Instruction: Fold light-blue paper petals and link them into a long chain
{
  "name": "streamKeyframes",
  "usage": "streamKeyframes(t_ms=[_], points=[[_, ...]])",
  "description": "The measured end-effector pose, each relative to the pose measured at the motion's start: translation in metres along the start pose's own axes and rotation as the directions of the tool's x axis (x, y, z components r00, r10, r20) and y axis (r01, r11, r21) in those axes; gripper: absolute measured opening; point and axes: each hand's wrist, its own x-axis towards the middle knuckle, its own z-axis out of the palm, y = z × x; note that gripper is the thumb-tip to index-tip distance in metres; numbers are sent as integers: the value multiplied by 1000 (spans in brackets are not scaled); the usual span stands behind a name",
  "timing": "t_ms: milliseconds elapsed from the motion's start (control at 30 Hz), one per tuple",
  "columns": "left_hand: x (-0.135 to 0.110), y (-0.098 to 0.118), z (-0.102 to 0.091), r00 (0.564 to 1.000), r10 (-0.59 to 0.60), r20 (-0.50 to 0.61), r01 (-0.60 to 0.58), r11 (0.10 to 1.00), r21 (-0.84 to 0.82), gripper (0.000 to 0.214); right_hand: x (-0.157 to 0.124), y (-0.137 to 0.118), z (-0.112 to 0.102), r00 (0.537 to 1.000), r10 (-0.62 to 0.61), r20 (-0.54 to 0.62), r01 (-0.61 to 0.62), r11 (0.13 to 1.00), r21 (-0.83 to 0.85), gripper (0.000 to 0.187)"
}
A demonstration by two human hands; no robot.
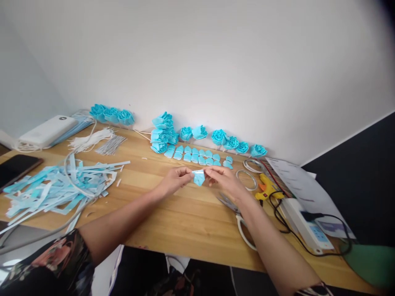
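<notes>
Above the middle of the wooden table (185,230), a small light-blue petal piece (199,178) with a pale upper edge is stretched between my two hands. My left hand (176,180) pinches its left side between thumb and fingers. The right side is pinched by my right hand (222,179). Just beyond the hands lie rows of similar blue petals (195,156). Scissors (228,203) with a white handle (245,234) lie partly hidden under my right forearm.
Blue flowers (219,137) line the wall, with a stacked bunch (163,132) among them. Left are blue offcut strips (61,187), white wires (92,139), a phone (18,166) and a power bank (47,130). Right are tape rolls (247,180), a yellow glue gun (268,188) and a power strip (305,226).
</notes>
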Motion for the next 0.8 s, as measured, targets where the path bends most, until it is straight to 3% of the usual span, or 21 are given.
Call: streamKeyframes(t_ms=[300,533,800], points=[[1,1,1,1000,-20,1,20,999,26,36,-4,2,6,998,-18,-58,17,1000,-18,23],[-3,9,4,1000,-9,10,8,997,72,34,-9,5,5,997,-48,-52,43,995,-92,22],[-2,10,5,1000,18,-1,-18,1000,2,28,-11,12,7,996,-94,7,93,979,-180,22]])
